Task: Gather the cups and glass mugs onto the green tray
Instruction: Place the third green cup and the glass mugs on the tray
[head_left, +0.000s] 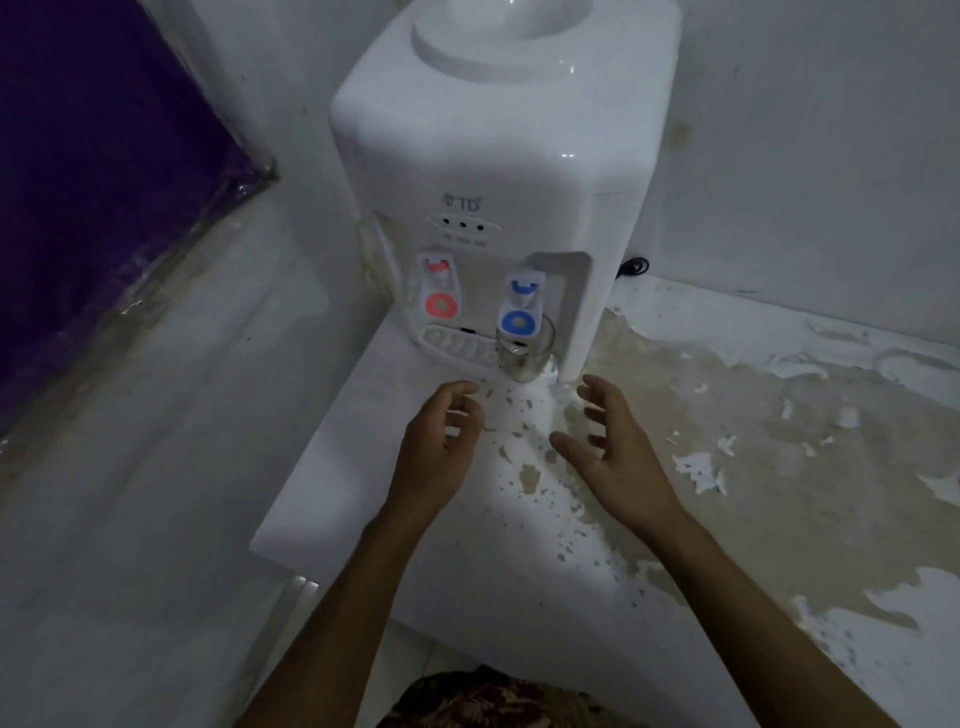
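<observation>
A clear glass mug (524, 356) stands upright on the drip grille of a white water dispenser (498, 171), right under the blue tap (521, 312). My left hand (441, 447) hovers over the counter just below and left of the mug, fingers apart and holding nothing. My right hand (613, 447) is just below and right of the mug, also spread and empty. Neither hand touches the glass. No green tray is in view.
The dispenser stands in the corner of a white counter (779, 467) with peeling, stained paint. The red tap (439, 291) is to the left of the blue one. A purple surface (93, 197) lies at far left, and a black cable (634, 267) runs behind the dispenser.
</observation>
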